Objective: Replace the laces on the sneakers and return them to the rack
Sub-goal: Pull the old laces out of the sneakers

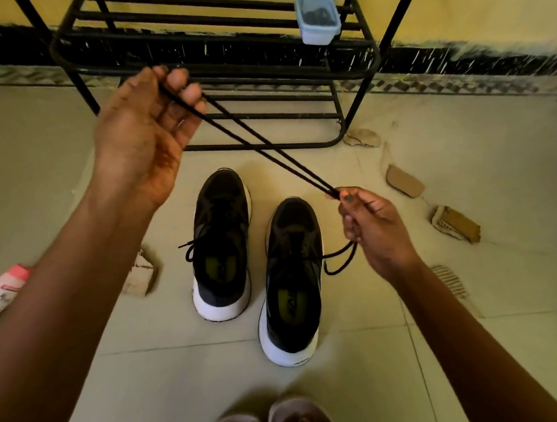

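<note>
Two black sneakers with white soles stand side by side on the tiled floor, the left sneaker (221, 243) a little farther off than the right sneaker (292, 281). A black lace (260, 144) is stretched doubled between my hands above them. My left hand (147, 130) is raised, its fingers curled round the lace's upper end. My right hand (371, 225) pinches the lower end, and a loop of lace hangs below it beside the right sneaker. The left sneaker has a loose lace end at its left side.
A black metal shoe rack (218, 68) stands against the yellow wall, with a small blue plastic tub (318, 20) on an upper shelf. Cardboard scraps (455, 224) lie on the floor right and left of the shoes. My sandalled feet (272, 421) are at the bottom edge.
</note>
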Tool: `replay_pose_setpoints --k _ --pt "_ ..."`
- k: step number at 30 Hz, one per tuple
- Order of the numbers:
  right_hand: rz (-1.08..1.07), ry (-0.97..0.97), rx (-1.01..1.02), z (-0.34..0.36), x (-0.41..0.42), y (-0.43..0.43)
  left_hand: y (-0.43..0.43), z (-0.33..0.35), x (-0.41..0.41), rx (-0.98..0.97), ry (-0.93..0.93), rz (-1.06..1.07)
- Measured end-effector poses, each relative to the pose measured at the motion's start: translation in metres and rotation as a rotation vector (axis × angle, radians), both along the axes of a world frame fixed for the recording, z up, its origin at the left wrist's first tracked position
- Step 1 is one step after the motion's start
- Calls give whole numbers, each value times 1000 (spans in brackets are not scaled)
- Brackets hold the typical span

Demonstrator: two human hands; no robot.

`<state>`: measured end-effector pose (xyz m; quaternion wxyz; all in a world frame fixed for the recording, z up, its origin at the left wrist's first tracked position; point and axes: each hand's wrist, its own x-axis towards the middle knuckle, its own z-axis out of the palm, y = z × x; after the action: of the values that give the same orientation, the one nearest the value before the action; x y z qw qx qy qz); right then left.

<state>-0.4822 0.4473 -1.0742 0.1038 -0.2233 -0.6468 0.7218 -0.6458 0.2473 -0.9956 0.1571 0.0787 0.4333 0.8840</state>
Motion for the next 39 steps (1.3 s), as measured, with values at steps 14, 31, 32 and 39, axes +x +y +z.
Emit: replay_pose_setpoints --k 14,31,32,39 --pt "-89 56 108 13 -9 -2 31 -44 53 -1241 827 -387" --pt "83 -33 444 7 1 -1 33 -55 57 -1138 871 -311" --pt "48 -22 440 10 3 6 33 -57 58 -1142 858 -308" --pt "-450 -39 435 1 17 66 27 -71 57 -1200 771 -360"
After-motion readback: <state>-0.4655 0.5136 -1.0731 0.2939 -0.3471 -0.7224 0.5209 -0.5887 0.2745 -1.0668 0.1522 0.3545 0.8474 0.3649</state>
